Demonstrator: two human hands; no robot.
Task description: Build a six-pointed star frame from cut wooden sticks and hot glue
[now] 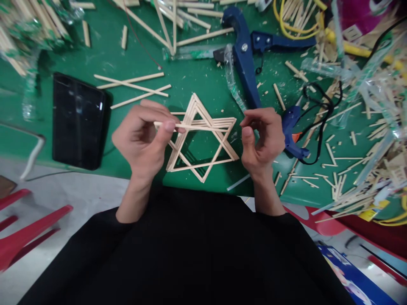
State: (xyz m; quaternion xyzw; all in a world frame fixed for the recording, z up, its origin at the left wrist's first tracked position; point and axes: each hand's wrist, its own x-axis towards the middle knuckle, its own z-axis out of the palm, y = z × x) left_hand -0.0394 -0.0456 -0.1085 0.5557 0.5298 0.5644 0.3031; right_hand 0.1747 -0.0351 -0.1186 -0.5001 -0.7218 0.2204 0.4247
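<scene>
A six-pointed star of stacked thin wooden sticks (219,146) lies on the green table in front of me. My left hand (144,135) pinches a wooden stick (200,127) near its left end, between thumb and forefinger. That stick stretches across the upper part of the star, its far end close to the right-hand point. My right hand (263,137) is just beyond that point, its fingers curled and the thumb a little apart from the forefinger. No object shows between them. The left hand hides part of the star's upper left point.
Loose sticks (136,88) lie beyond my left hand, beside a black tablet-like device (78,123). A blue pipe cutter (244,51) is at the back, and a blue glue gun (291,131) with a black cord sits right. Stick scraps (343,186) and plastic wrappers litter the right side.
</scene>
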